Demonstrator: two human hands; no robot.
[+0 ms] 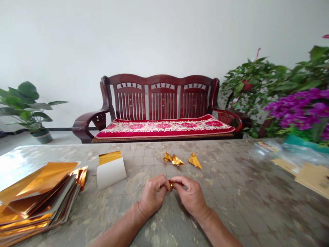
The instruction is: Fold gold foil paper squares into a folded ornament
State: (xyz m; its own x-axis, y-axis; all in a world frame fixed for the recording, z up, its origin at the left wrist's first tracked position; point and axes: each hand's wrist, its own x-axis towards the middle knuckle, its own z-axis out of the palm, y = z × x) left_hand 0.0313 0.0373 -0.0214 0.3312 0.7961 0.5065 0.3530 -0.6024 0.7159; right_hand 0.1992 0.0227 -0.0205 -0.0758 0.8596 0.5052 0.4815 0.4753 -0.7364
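Both my hands meet over the middle of the table, pinching one small piece of gold foil paper between them. My left hand has its fingers curled in and grips the foil from the left. From the right, thumb and forefinger of my right hand close on it. Most of the piece is hidden by my fingertips. Just beyond my hands lie a twisted gold foil piece and a folded gold foil triangle. Left of them is a curled gold sheet with its pale back showing.
A thick, uneven stack of gold foil sheets covers the table's left side. Clear plastic bags and tan cardboard lie at the right. Behind the table stands a dark red wooden bench, with potted plants at the left.
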